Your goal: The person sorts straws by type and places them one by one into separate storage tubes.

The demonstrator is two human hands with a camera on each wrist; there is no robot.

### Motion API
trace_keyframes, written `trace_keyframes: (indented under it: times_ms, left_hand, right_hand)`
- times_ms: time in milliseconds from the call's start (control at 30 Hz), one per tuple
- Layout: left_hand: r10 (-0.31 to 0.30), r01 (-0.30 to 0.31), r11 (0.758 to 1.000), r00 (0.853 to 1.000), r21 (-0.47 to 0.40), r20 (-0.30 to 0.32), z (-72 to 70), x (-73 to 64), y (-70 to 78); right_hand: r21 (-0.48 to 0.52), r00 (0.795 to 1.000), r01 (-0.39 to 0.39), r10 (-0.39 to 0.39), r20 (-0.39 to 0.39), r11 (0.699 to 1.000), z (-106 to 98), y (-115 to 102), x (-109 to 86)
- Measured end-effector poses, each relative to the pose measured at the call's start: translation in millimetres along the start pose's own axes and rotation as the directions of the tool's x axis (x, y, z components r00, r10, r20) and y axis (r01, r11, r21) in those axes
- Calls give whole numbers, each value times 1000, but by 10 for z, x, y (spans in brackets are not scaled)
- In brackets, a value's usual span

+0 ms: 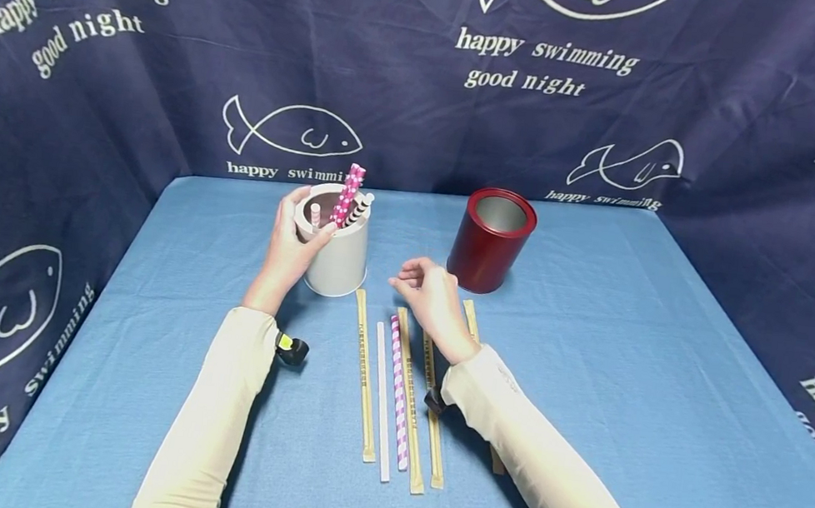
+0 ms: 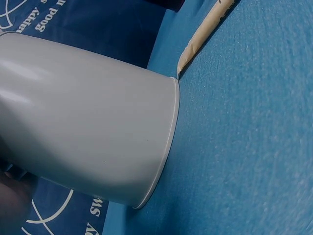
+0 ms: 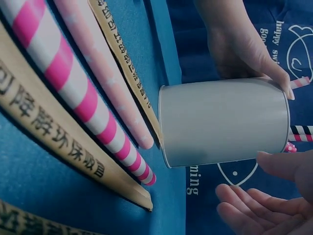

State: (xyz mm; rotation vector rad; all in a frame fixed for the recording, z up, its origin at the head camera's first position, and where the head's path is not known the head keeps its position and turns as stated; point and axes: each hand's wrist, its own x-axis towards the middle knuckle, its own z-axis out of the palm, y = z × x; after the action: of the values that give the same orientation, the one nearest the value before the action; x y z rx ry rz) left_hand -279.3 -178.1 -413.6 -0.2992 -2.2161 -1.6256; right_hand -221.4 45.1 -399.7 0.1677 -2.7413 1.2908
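Observation:
My left hand [image 1: 287,253] grips the rim of a white can [image 1: 338,263], thumb on the near side and fingers round the left. Pink polka-dot straws [image 1: 348,195], a black-and-white striped straw [image 1: 360,210] and a pale pink straw [image 1: 315,214] stick out of it. Loosely bent and holding nothing, the fingers of my right hand [image 1: 436,295] hover between the white can and the row of straws. In that row lie a pale pink straw [image 3: 105,73], a pink-and-white striped straw [image 3: 88,105] and several paper-wrapped straws [image 1: 363,375], some partly hidden under my right arm.
An open red can [image 1: 483,250] stands upright behind my right hand. Blue cloth [image 1: 635,380] covers the table. A dark curtain [image 1: 423,113] with fish drawings and white lettering hangs along the back and sides.

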Motion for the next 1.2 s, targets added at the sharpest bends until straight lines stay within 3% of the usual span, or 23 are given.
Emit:
trace_keyframes:
  times_ms: [300,433,900,1200]
  left_hand:
    - [-17,17,1000,1000,-7,9,4,-5,55]
    - [5,-5,1000,1000,-9,-1,7,-1,3]
    - [4,-4,1000,1000,0,-4,9,-13,10]
    - [10,-10,1000,1000,10,-5,3,-9,-4]
  right_hand:
    - [-51,996,-15,19,84,999,2,69,-98]
    - [-70,992,-34,43,121,997,7,89,-133]
    - [-163,985,39,-11,172,986,23,150,-229]
    - [-223,966,32,27,257,974,17,152,-240]
